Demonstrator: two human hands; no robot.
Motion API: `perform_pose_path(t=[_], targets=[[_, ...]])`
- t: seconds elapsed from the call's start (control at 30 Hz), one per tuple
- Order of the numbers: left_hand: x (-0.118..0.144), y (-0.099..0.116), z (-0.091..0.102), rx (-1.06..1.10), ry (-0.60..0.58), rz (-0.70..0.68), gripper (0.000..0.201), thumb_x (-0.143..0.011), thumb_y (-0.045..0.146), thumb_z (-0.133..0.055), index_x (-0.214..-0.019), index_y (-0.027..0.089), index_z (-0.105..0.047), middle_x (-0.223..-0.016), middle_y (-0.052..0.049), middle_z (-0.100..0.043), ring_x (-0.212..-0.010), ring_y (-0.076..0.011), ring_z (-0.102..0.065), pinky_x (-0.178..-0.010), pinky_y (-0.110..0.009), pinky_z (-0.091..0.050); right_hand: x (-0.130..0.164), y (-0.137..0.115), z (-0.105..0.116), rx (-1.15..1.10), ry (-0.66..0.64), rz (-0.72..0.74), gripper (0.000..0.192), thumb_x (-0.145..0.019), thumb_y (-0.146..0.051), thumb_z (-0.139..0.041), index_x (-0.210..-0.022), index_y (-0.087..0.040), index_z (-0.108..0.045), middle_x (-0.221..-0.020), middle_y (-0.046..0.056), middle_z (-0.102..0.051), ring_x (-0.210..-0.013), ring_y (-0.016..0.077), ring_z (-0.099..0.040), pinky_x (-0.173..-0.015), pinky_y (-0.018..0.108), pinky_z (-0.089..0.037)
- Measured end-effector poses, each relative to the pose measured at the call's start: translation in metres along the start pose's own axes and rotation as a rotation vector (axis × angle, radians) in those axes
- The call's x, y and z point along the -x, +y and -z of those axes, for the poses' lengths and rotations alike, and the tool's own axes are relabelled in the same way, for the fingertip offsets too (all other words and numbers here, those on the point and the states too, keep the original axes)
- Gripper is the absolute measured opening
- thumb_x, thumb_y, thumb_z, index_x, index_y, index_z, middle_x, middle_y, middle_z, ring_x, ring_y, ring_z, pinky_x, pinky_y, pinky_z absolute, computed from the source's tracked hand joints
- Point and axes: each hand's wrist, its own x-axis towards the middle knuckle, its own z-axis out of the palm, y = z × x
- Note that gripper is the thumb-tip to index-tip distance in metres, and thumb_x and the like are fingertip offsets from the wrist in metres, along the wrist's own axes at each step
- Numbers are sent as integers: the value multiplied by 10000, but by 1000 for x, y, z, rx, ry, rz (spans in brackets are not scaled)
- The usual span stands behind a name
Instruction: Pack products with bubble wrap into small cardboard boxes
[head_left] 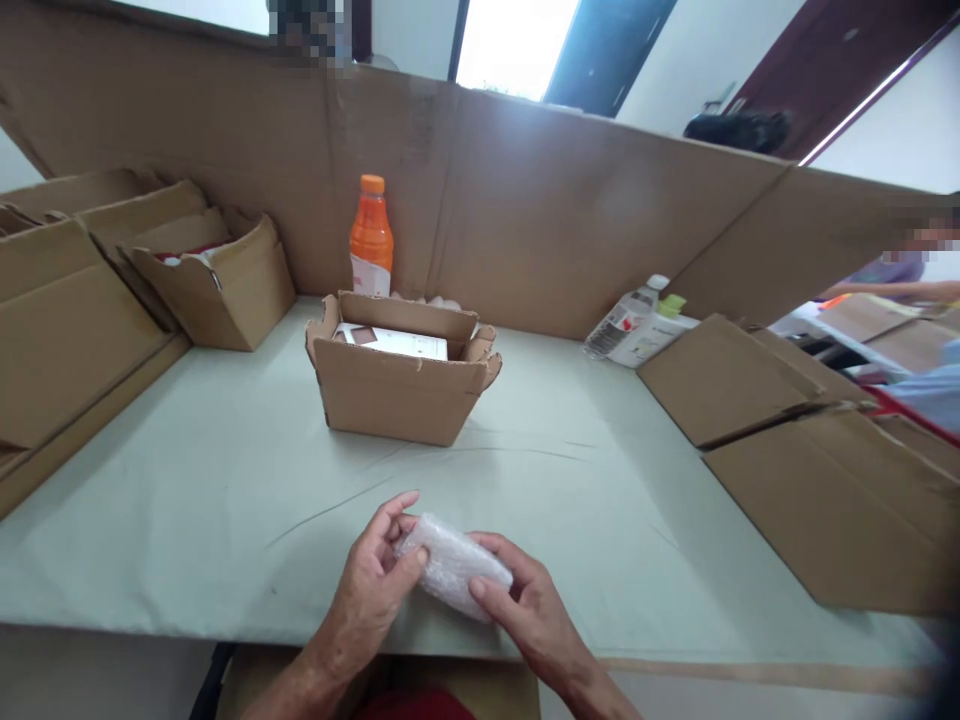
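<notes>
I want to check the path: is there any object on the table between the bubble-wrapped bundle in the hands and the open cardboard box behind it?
No, only bare table lies between the bundle and the open box.

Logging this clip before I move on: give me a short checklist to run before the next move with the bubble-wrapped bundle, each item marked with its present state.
1. Both hands on the bubble-wrapped bundle: ok; left hand and right hand grip it from either side.
2. Bundle's contents identified: cannot tell; the wrap hides them.
3. Open cardboard box has its flaps up: ok.
4. Free room in that box: cannot tell; a white carton already lies in it.
5. Table cloth between hands and box bare: ok.
6. Orange drink bottle upright behind the box: ok.
</notes>
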Motion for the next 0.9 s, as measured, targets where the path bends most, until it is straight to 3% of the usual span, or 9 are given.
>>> perform_pose_path(t=[0.13, 0.27, 0.33, 0.4, 0.5, 0.63, 0.77, 0.9], targets=[[-21, 28, 23, -69, -78, -159, 562, -845, 440, -683, -1333, 196, -553, -1129, -99, -654, -981, -205, -659, -839, -325, -546, -25, -53, 26, 100, 101, 89, 350, -866, -501, -694, -1040, -201, -740, -881, 51, -719, -726, 179, -648, -610, 252, -514], [-57, 50, 55, -314, 148, -444, 421, -888, 358, -641, -1284, 219, -605, -1112, -73, -679, -1040, -195, -646, -900, -327, -532, -70, -126, 59, 321, 361, 371, 336, -845, -475, -721, -1067, -223, -738, -871, 28, -733, -706, 165, -651, -597, 242, -510], [-76, 46, 67, -465, 260, -515, 355, -890, 324, -608, -1220, 198, -634, -1043, -69, -693, -963, -184, -654, -813, -305, -547, -98, -155, 68, 505, 472, 475, 328, -830, -455, -717, -1055, -217, -733, -879, 26, -733, -693, 160, -635, -598, 251, -497], [-90, 34, 74, -585, 289, -533, 300, -879, 283, -558, -1136, 168, -661, -975, -75, -698, -863, -180, -662, -677, -279, -540, -127, -175, 71, 698, 489, 496, 309, -829, -425, -682, -1035, -199, -726, -881, 36, -732, -689, 163, -623, -597, 261, -479], [-99, 15, 77, -659, 244, -542, 275, -831, 225, -524, -1036, 160, -694, -918, -79, -695, -801, -186, -669, -533, -246, -485, -162, -191, 64, 1025, 394, 356, 269, -845, -354, -601, -1013, -182, -720, -800, 39, -715, -662, 168, -597, -584, 266, -428], [-95, 6, 74, -691, 178, -564, 284, -816, 206, -527, -1031, 190, -712, -934, -69, -713, -850, -200, -686, -539, -250, -488, -191, -208, 44, 1430, 186, 47, 210, -824, -275, -570, -914, -170, -728, -765, 56, -699, -677, 176, -581, -573, 273, -350], [-94, 5, 72, -714, 137, -591, 291, -816, 203, -524, -1033, 184, -717, -930, -68, -729, -848, -212, -694, -675, -326, -547, -214, -224, 32, 1499, 61, -205, 169, -792, -213, -551, -794, -154, -709, -719, 74, -685, -632, 165, -578, -547, 270, -347], [-94, 3, 70, -774, 115, -609, 295, -834, 199, -506, -1034, 181, -722, -931, -71, -740, -856, -230, -692, -715, -365, -557, -226, -231, 42, 1424, -53, -354, 193, -797, -175, -521, -753, -119, -701, -635, 85, -663, -559, 152, -585, -540, 263, -375]])
